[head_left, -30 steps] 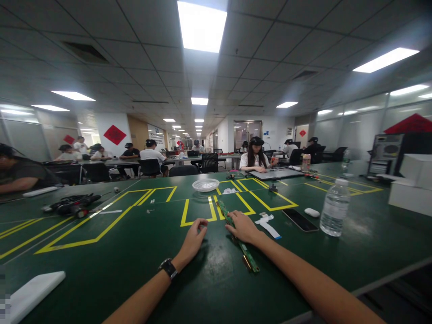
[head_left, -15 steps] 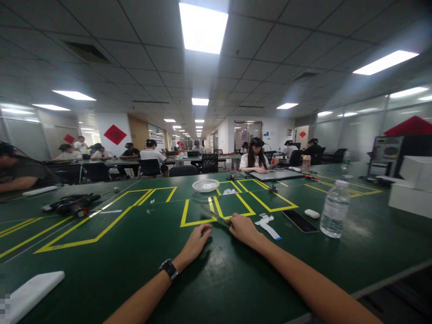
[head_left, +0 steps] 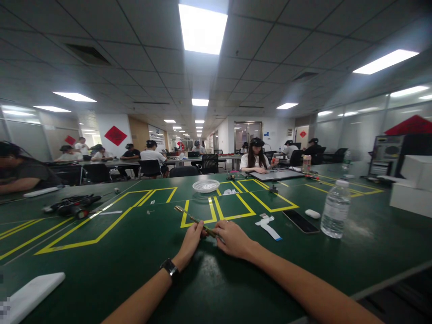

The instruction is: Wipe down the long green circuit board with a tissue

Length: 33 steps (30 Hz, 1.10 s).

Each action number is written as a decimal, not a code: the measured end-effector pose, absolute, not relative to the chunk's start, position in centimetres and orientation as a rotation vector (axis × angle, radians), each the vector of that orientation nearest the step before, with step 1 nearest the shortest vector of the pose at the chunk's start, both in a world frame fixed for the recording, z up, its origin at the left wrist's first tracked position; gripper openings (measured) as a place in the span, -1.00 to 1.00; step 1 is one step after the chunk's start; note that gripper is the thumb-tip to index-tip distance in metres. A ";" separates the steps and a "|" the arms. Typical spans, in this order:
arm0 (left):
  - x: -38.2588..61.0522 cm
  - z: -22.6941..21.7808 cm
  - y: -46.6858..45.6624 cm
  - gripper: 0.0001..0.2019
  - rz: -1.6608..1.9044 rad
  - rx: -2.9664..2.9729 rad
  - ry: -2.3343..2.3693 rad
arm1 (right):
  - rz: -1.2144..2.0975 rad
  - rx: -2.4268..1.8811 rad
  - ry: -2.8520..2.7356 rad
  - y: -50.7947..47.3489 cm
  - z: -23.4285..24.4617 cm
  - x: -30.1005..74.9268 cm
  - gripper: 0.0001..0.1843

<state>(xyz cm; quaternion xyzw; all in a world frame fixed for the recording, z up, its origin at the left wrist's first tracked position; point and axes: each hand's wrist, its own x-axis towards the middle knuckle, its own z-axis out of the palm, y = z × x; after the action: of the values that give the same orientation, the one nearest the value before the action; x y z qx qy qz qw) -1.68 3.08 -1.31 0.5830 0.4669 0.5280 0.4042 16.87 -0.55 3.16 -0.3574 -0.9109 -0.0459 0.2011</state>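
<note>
A slim pair of metal tweezers is held at a slant over the green table, its two prongs pointing away to the left. My left hand is closed round its middle, thumb and fingers pressed together. At the near end, the fingers of my right hand pinch the tweezers; part of it is hidden by both hands. Under and beyond the tips run yellow tape outlines on the tabletop. Right of my right hand lies a white flat ribbon cable with a blue end.
A white round dish stands ahead. To the right are a phone, a white earbud case and a water bottle. Black tangled gear lies left, a white slab near left. A person sits across the table.
The tweezers have come left and nearer. My left hand, empty before, now grips their middle. My right hand has shifted slightly left and down, still holding the near end.
</note>
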 end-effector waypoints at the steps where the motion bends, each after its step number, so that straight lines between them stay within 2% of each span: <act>1: -1.7 -1.3 3.2 -0.55 1.338 1.444 1.169 | -0.134 -0.952 -2.541 -0.6 3.2 16.9 -0.69; 5: -1.9 -1.3 3.4 -0.62 1.351 1.335 1.136 | -0.107 -0.796 -2.511 -0.6 3.3 17.0 -0.69; 8: -2.0 -1.2 3.2 -0.68 1.391 1.286 1.115 | -0.094 -0.879 -2.428 0.5 3.7 17.7 -0.72; 11: -1.9 -0.9 2.7 -0.72 1.403 1.286 1.103 | -0.144 -1.234 -2.297 2.6 4.1 20.2 -0.72; 16: -1.8 -0.5 2.3 -0.74 1.414 1.248 1.141 | -0.239 -2.062 -2.014 5.9 4.0 27.3 -0.67; 19: -1.9 -0.8 2.6 -0.74 1.432 1.220 1.108 | -0.176 -2.322 -1.922 6.7 3.2 30.2 -0.62; 22: -2.1 -1.3 3.0 -0.73 1.466 1.162 1.067 | -0.118 -2.340 -1.988 6.9 2.5 30.5 -0.63; 27: -2.3 -0.7 2.8 -0.64 1.382 1.035 0.921 | -0.092 -2.094 -2.196 6.8 2.1 28.2 -0.67; 30: -2.1 0.1 2.2 -0.58 1.342 1.035 0.960 | -0.132 -1.960 -2.241 6.7 2.0 27.6 -0.66; 33: -1.7 0.4 1.6 -0.54 1.348 1.042 1.014 | -0.200 -2.021 -2.156 6.8 1.8 27.9 -0.63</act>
<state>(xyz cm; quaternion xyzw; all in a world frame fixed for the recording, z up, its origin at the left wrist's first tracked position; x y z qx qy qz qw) -1.74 1.63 0.40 0.4398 0.4279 0.5690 0.5475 27.93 6.81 1.80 -0.6796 -0.7249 -0.0674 0.0898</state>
